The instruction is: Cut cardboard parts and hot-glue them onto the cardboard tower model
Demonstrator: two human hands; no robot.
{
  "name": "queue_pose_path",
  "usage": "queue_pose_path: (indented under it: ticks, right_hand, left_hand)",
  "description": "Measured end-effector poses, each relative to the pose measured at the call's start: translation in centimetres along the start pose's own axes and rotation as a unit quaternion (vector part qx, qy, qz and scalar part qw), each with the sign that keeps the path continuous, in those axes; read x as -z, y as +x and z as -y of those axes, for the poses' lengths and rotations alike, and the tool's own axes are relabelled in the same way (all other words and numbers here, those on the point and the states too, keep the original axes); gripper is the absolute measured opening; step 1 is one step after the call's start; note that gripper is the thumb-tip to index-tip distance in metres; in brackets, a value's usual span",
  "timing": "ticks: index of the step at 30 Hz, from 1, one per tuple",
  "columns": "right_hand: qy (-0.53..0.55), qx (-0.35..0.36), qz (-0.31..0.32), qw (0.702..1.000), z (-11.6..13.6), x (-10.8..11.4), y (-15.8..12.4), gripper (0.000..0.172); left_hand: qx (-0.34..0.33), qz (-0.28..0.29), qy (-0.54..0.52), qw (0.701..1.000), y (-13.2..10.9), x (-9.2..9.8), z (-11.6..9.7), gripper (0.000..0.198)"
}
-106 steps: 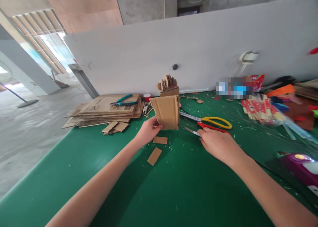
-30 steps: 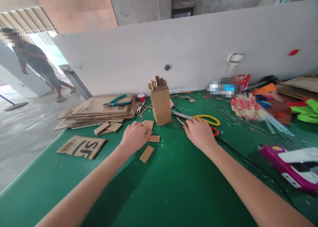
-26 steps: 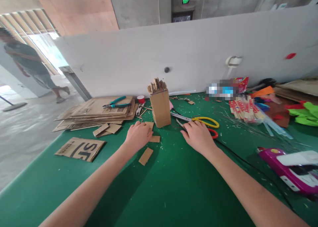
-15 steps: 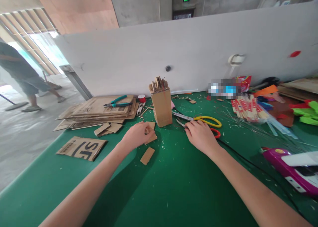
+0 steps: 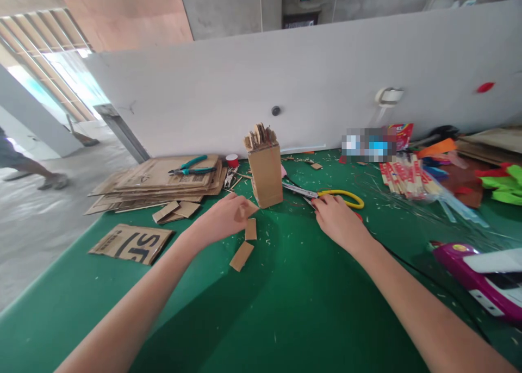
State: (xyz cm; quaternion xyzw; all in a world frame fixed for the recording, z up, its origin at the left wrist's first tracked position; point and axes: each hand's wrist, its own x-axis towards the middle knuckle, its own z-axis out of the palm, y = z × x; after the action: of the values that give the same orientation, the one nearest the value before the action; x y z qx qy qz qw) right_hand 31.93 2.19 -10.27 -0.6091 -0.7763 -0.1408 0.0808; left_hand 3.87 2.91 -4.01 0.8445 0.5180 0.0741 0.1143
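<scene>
My left hand (image 5: 222, 218) pinches a small piece of cardboard (image 5: 249, 209) just left of the upright cardboard box (image 5: 266, 177), whose top is packed with ragged cardboard strips. Two more small pieces, an upper cardboard piece (image 5: 250, 229) and a lower cardboard piece (image 5: 242, 255), lie below those fingers. Over on the right, my right hand (image 5: 336, 218) is closed over red-handled scissors (image 5: 309, 201) at table level; the hand covers most of them. Yellow-handled scissors (image 5: 302, 190) lie directly behind that hand, blades toward the box.
Stacked cardboard (image 5: 142, 182) bears teal-handled pliers (image 5: 191, 167) on the left. A printed cardboard sheet (image 5: 130, 243) lies nearer. Wrapped sticks (image 5: 408, 177) and a purple-white device (image 5: 481, 280) are at right. A white partition (image 5: 228, 95) stands behind; a person's legs (image 5: 32, 169) show far left.
My left hand has lifted a small cardboard piece off the table, uncovering another beneath. My right hand has shifted slightly right with the red-handled scissors. The person at far left has moved leftward.
</scene>
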Motion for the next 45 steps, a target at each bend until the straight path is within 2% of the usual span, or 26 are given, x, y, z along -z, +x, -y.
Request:
queue_pose_path:
  ticks: [2,5,8,11,13,18,22,25,27,30,33,36,40,45]
  right_hand:
    - [-0.002,0.003,0.006,1.000,0.0,0.0,0.1,0.033]
    - [-0.002,0.003,0.006,1.000,0.1,0.3,-0.1,0.033]
    - [0.002,0.005,0.004,1.000,0.1,0.8,-0.4,0.026]
    - [0.001,0.006,0.002,1.000,0.2,1.1,-0.7,0.022]
    - [0.004,0.012,0.002,1.000,0.5,1.2,-0.7,0.024]
    - [0.030,0.017,0.007,0.999,1.3,1.3,-0.8,0.024]
    - [0.049,0.005,-0.010,0.999,0.8,1.9,-0.6,0.026]
    - [-0.001,-0.065,-0.008,0.998,-0.4,1.9,-0.5,0.032]
    - [-0.014,-0.100,0.030,0.994,-1.3,1.6,-0.4,0.037]
    - [0.010,-0.108,0.075,0.991,-2.5,1.0,-0.5,0.050]
    - [0.027,-0.104,0.073,0.992,-3.3,0.1,-0.6,0.060]
    - [0.041,-0.091,0.049,0.994,-3.7,-0.5,-0.5,0.061]
    - [0.040,-0.107,0.031,0.993,-3.6,-0.8,-0.1,0.065]
    - [0.031,-0.117,0.040,0.992,-3.1,-0.4,0.1,0.073]
  left_hand:
    - [-0.061,0.018,-0.014,0.998,-0.3,-0.2,-1.3,0.024]
    - [-0.117,0.033,-0.004,0.993,0.2,-1.7,-3.0,0.018]
    - [-0.147,0.010,0.075,0.986,1.2,-3.6,-3.8,0.021]
    - [-0.146,-0.051,0.182,0.971,2.2,-4.8,-3.9,0.021]
    - [-0.136,-0.076,0.217,0.964,2.5,-5.2,-4.0,0.019]
    - [-0.118,-0.132,0.219,0.960,2.3,-5.2,-4.7,0.022]
    - [-0.107,-0.160,0.205,0.959,2.1,-4.6,-4.8,0.022]
    - [-0.105,-0.143,0.197,0.964,2.0,-4.2,-4.7,0.024]
    - [-0.140,-0.122,0.183,0.965,2.0,-4.1,-5.0,0.026]
    - [-0.189,-0.090,0.161,0.965,2.5,-4.1,-6.0,0.029]
    - [-0.168,-0.040,0.134,0.976,3.9,-4.4,-7.6,0.031]
    - [-0.165,0.004,0.122,0.979,5.7,-5.1,-9.1,0.030]
    - [-0.150,0.000,0.113,0.982,7.5,-6.3,-10.3,0.027]
    - [-0.123,0.005,0.087,0.989,8.5,-7.0,-10.4,0.028]
